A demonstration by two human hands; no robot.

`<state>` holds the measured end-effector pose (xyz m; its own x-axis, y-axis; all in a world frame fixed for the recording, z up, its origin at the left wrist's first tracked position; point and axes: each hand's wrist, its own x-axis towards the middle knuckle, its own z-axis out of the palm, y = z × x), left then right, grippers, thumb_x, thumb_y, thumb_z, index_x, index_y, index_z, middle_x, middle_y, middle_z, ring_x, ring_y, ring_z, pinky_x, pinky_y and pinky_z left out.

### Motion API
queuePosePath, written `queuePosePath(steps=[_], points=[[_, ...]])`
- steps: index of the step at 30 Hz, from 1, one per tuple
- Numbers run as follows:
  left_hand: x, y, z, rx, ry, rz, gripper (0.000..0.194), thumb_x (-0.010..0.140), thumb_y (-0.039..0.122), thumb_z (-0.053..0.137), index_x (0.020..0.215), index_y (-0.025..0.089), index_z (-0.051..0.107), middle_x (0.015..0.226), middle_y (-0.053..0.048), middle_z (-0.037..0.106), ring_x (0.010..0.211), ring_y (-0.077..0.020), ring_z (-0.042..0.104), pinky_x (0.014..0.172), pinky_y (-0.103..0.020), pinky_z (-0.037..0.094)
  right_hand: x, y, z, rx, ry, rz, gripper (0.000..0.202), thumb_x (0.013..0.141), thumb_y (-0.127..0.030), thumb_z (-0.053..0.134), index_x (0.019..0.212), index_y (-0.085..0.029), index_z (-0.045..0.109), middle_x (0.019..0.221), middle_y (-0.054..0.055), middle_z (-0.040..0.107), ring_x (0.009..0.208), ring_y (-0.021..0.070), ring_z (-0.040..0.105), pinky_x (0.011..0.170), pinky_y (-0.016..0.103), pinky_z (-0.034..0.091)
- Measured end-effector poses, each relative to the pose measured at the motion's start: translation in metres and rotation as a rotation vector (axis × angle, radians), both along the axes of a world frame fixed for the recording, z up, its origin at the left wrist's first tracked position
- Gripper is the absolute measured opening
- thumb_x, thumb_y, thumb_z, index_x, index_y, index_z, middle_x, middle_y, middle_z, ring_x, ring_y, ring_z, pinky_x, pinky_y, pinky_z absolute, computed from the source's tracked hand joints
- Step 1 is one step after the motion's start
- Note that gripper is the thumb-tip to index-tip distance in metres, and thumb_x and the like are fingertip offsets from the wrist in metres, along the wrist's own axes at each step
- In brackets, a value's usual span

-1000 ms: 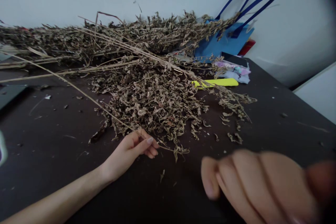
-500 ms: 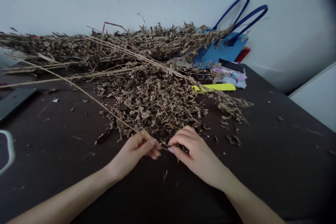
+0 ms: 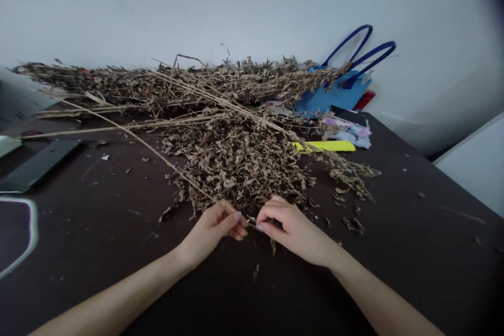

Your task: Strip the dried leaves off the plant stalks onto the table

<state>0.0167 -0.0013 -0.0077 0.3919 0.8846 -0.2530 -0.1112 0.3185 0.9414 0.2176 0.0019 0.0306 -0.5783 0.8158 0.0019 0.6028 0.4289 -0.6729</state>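
Note:
My left hand (image 3: 216,228) is closed round a long dried plant stem (image 3: 157,153), which slants away to the far left of the table. Just to its right, my right hand (image 3: 289,228) pinches the near end of the same stem between thumb and forefinger. A small dried leaf hangs below the right fingers. Directly beyond both hands spreads a heap of crumpled dried leaves (image 3: 240,163). One loose leaf (image 3: 255,273) lies on the dark table in front of the hands.
Dried plant stalks (image 3: 129,84) are stacked along the wall. A blue bag (image 3: 331,95) with dark blue handles stands at the back right, near a yellow strip (image 3: 326,146) and a patterned cloth (image 3: 350,131). At left lie a dark flat device (image 3: 43,165) and a white-rimmed object (image 3: 33,226).
The camera view has shifted, so everything sits slightly lower and further right. The right fingers have closed on the stem's end; both hands stay close together.

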Motion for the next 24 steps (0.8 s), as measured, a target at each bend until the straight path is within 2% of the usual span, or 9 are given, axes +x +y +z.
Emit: queuePosePath(steps=[4,14,19,22,24], points=[[0.0,0.001,0.003,-0.009,-0.021,0.022,0.019,0.085,0.029,0.055,0.077,0.012,0.053,0.072,-0.005,0.064,0.064,-0.0132,0.061,0.065,-0.027,0.05,0.0,0.006,0.003,-0.028,0.004,0.026,0.011,0.087,-0.024,0.051,0.08,-0.02,0.058,0.078,0.0,0.057,0.081,0.0147,0.05,0.072,0.028,0.039],[-0.001,0.002,0.001,-0.018,-0.013,0.015,0.018,0.087,0.027,0.051,0.078,0.012,0.051,0.077,-0.006,0.064,0.065,-0.0132,0.061,0.065,-0.028,0.051,-0.001,0.002,-0.012,0.012,0.225,-0.113,0.014,0.087,-0.024,0.051,0.08,-0.019,0.062,0.08,0.002,0.06,0.079,0.0138,0.053,0.072,0.028,0.041],[-0.001,0.002,-0.003,-0.003,0.002,0.005,0.019,0.088,0.028,0.05,0.079,0.011,0.051,0.079,-0.007,0.063,0.067,-0.0138,0.061,0.067,-0.029,0.051,-0.002,0.001,-0.016,0.019,0.229,-0.153,0.015,0.089,-0.023,0.047,0.087,-0.02,0.062,0.081,0.002,0.06,0.078,0.0141,0.054,0.071,0.029,0.043],[-0.001,0.001,-0.004,-0.004,-0.01,0.006,0.019,0.088,0.028,0.049,0.079,0.012,0.05,0.08,-0.008,0.064,0.067,-0.0138,0.061,0.067,-0.03,0.051,0.0,0.0,-0.015,0.098,0.241,-0.199,0.016,0.089,-0.022,0.045,0.09,-0.021,0.061,0.085,0.003,0.059,0.082,0.0144,0.054,0.073,0.029,0.044],[-0.001,0.001,-0.004,-0.007,-0.023,0.014,0.018,0.088,0.028,0.049,0.079,0.012,0.049,0.08,-0.008,0.064,0.067,-0.0139,0.061,0.067,-0.03,0.051,0.002,-0.002,-0.014,0.232,0.273,-0.252,0.016,0.088,-0.019,0.046,0.093,-0.021,0.061,0.087,0.004,0.059,0.083,0.0148,0.054,0.073,0.03,0.044]])
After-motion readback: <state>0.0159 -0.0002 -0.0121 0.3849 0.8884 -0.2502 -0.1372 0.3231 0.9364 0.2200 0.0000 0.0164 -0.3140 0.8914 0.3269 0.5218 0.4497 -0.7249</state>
